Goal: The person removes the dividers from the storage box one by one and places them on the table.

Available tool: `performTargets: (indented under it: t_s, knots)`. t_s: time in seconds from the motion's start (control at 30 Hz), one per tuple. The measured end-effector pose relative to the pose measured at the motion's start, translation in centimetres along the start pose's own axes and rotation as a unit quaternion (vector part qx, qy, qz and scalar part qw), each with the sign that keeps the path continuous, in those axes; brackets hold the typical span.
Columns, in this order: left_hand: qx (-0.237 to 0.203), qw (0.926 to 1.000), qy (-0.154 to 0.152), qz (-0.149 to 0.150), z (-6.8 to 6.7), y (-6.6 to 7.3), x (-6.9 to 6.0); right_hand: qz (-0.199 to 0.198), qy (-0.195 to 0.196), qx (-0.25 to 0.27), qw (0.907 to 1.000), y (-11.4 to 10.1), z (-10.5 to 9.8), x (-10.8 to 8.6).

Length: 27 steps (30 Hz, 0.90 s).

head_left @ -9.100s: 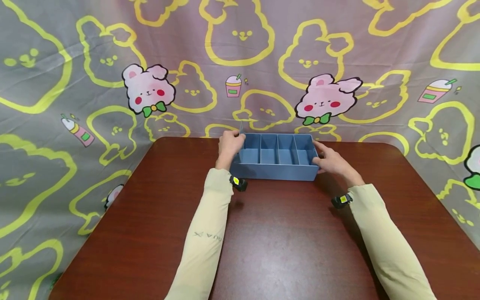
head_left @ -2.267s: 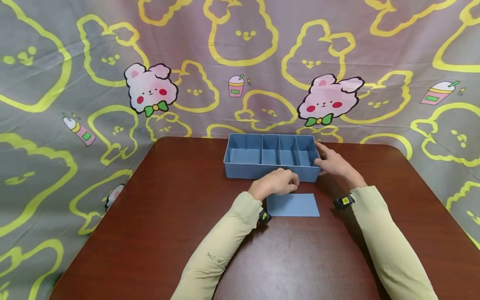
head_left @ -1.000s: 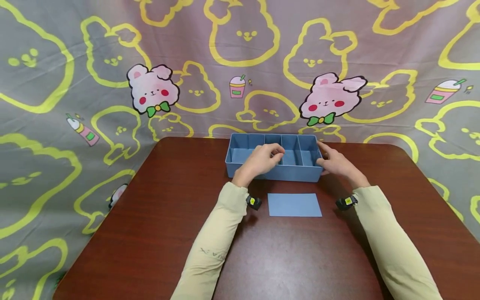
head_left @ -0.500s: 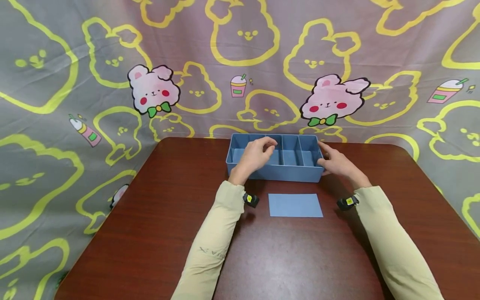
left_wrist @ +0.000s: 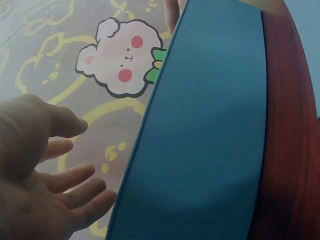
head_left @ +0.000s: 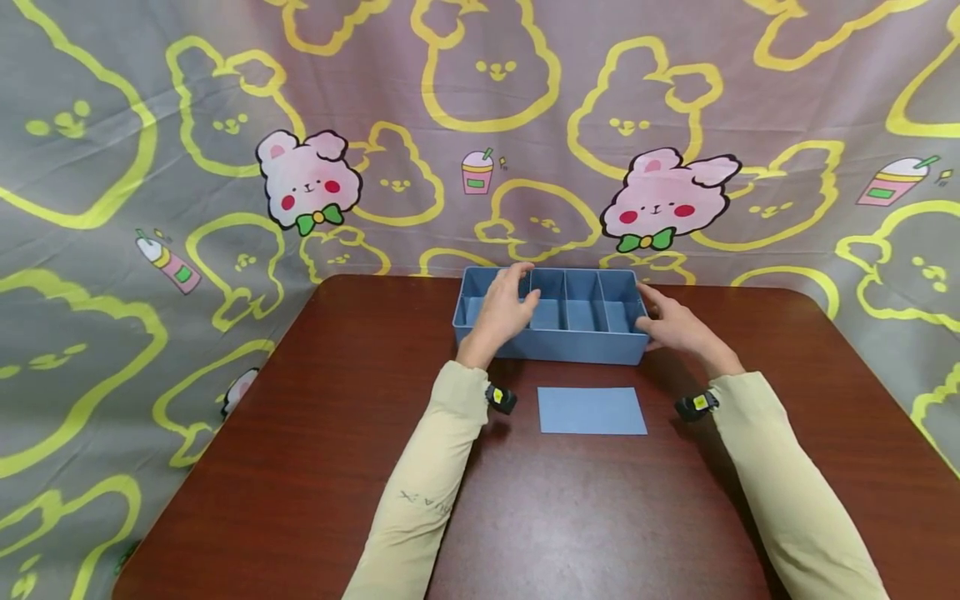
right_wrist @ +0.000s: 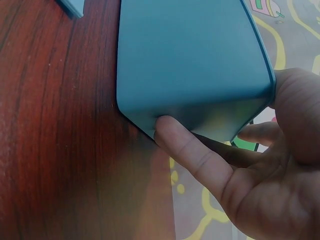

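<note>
A blue box (head_left: 555, 346) with upright dividers stands near the table's far edge. Over its left part is my left hand (head_left: 501, 312), fingers spread and holding nothing; in the left wrist view the left hand (left_wrist: 55, 175) is beside the box's long wall (left_wrist: 200, 110). My right hand (head_left: 678, 327) grips the box's right end, thumb at the rim; in the right wrist view the fingers of that hand (right_wrist: 250, 175) press the outside of the end wall (right_wrist: 200, 112). A flat blue panel (head_left: 592, 410) lies in front of the box. The left hand hides part of the left compartment.
The dark red-brown table (head_left: 360, 417) extends around the box and panel. Behind it hangs a grey patterned cloth (head_left: 420, 67) with yellow outlines and pink-cheeked rabbits, close to the far edge.
A panel held at the box's left end 9.1 seconds ago now lies flat in front. My left hand has since moved back over the box, then leftward, its fingers spreading. My right hand keeps its grip.
</note>
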<state>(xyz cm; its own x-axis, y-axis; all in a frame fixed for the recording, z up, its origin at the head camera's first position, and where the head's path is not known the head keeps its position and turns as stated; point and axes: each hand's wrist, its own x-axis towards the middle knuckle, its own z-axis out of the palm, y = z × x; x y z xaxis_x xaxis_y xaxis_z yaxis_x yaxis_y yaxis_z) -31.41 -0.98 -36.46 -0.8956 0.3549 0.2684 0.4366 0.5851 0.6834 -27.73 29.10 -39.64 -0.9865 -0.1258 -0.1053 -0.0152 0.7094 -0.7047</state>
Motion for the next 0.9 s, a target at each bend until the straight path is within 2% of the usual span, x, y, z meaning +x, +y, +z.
performTargets:
  t_s: [0.13, 0.27, 0.6, 0.9]
  knots:
    - [0.000, 0.9997, 0.003, -0.026, 0.1, -0.5, 0.0, 0.004, -0.001, -0.001, 1.0000, -0.2, 0.1, 0.0]
    - [-0.010, 0.9987, -0.007, -0.050, 0.4, -0.9, 0.3, 0.007, -0.001, -0.006, 1.0000, -0.3, 0.2, -0.1]
    - [-0.016, 0.9977, -0.028, -0.059, 1.1, -1.7, 0.7, 0.006, 0.000, -0.007, 1.0000, 0.0, 0.0, -0.1]
    - [0.009, 0.9951, -0.058, -0.080, 1.5, -1.8, 0.9, 0.008, 0.005, -0.004, 0.9999, 0.1, -0.1, -0.1]
